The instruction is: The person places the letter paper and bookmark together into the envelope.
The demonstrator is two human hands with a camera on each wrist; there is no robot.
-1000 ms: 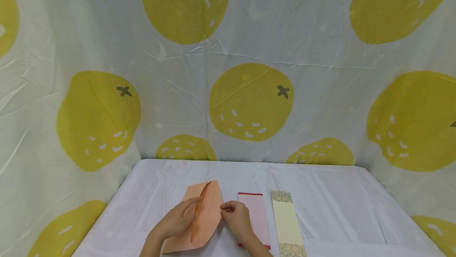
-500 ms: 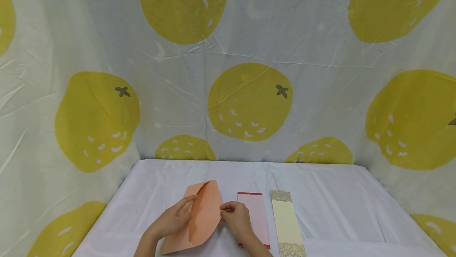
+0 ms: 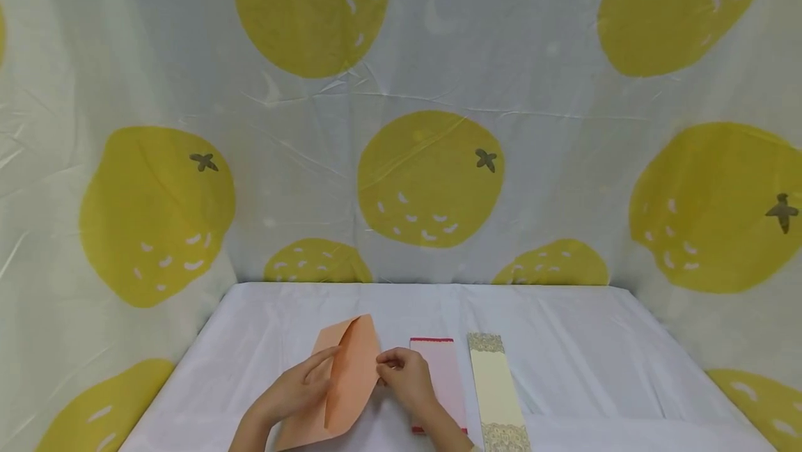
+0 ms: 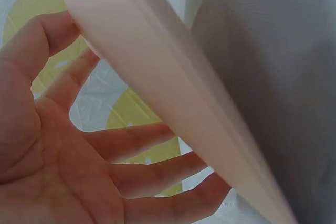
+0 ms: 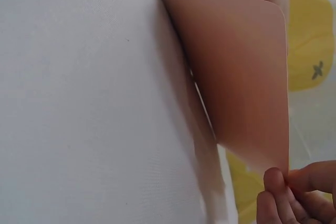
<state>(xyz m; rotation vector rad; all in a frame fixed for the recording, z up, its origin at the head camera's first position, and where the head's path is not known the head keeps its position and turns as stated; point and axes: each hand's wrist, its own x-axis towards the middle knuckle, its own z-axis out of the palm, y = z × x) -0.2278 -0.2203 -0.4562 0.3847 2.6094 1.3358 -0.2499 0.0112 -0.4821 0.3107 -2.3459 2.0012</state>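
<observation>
A peach-orange envelope (image 3: 357,382) is held tilted over the white table, left of the middle in the head view. Its broad flap stands lifted away from the body, with a dark gap along the fold. My left hand (image 3: 294,389) holds the body from the left, its fingertips at the paper's edge in the left wrist view and partly hidden behind it. On the other side, my right hand (image 3: 407,375) pinches the flap's outer edge between thumb and fingers. In the right wrist view the flap (image 5: 236,66) spreads out above those fingertips.
Just right of my right hand lies a pink card or envelope (image 3: 443,375) with red ends, partly covered by that forearm. Beside it is a long cream one (image 3: 498,386) with patterned gold ends. A fruit-printed white curtain (image 3: 301,180) walls the table's back and sides.
The head view has turned slightly, so everything sits a little further left in it. Both hands keep their hold on the envelope; the right hand's fingers have shifted slightly at the flap edge.
</observation>
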